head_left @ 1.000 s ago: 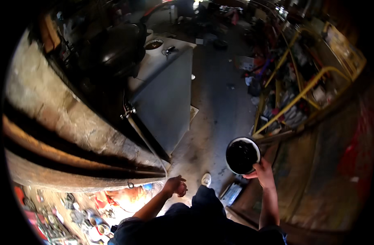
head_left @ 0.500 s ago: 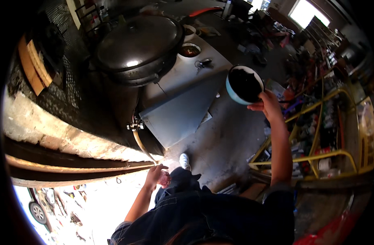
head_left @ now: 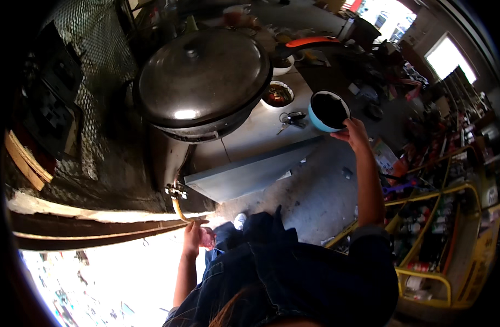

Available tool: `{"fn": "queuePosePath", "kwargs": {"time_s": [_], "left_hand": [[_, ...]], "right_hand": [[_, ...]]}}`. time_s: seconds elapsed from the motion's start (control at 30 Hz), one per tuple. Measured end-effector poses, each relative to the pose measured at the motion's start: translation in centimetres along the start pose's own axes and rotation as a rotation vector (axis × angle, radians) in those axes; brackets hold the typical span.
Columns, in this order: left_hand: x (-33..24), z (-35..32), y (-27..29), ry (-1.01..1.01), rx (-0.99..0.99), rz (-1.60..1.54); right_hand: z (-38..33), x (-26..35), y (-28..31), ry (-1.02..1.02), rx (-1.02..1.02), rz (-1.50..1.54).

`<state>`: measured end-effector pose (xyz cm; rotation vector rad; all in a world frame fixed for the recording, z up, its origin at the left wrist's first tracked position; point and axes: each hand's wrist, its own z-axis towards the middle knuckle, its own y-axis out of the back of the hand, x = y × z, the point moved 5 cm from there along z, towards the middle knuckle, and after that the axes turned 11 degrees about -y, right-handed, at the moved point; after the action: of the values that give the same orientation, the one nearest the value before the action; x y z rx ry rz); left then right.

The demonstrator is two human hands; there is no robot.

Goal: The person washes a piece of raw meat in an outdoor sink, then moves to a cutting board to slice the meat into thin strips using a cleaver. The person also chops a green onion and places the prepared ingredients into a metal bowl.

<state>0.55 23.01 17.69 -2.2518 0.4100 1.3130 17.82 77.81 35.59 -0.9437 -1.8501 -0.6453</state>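
My right hand [head_left: 354,135] is closed on the rim of a light blue bowl [head_left: 317,120], white inside, with something dark in it. The bowl is by the right side of the worktop [head_left: 244,131], tilted a little. Low on the left, my left hand [head_left: 192,237] is closed round a pinkish-red, crumpled-looking thing [head_left: 207,238] whose kind I cannot make out. A yellow hose [head_left: 177,210] ends close above that hand, below a metal valve [head_left: 176,191]. Ahead of me stands a large dark pan [head_left: 198,134] under a domed lid [head_left: 206,71].
A bowl of food [head_left: 278,95] and a bunch of keys [head_left: 293,119] lie beside the pan. An orange handle [head_left: 312,41] sticks out behind. A grey panel [head_left: 244,171] edges the worktop. To the right stands a yellow-framed rack [head_left: 449,192] with bottles.
My view has tilted up and shifted, so the pan and worktop look lower and larger. The blue bowl is now closer to the keys in view. Both hands keep their grip.
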Motion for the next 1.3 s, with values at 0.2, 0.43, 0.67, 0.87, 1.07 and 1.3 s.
{"fn": "queuePosePath", "kwargs": {"time_s": [0.2,0.43,0.67,0.87,1.07,1.3], "left_hand": [[1.5,-3.1,-1.7,-0.145,-0.237,-0.023],[6.5,-11.7,-5.0,-0.128,-0.562,-0.374],[10.9,-16.6,-4.6,-0.317,-0.765,-0.895],[12.7,-26.2,-2.4,-0.551,-1.074,-1.304],[15.4,-37.8,3.7,-0.963,-1.246,-1.370],[20.1,-49.1,9.3,-1.158,-1.549,-1.327]], "right_hand": [[4.4,-0.4,-0.8,-0.030,0.132,-0.061],[5.2,-3.7,2.0,0.036,0.053,-0.049],[-10.8,1.8,-8.2,0.959,-0.186,-0.009],[-22.7,-7.0,-24.6,0.811,0.781,-0.167],[-38.3,-17.0,-33.7,0.703,1.314,-0.323],[-50.4,-24.6,-41.5,0.534,1.726,-0.403]]}}
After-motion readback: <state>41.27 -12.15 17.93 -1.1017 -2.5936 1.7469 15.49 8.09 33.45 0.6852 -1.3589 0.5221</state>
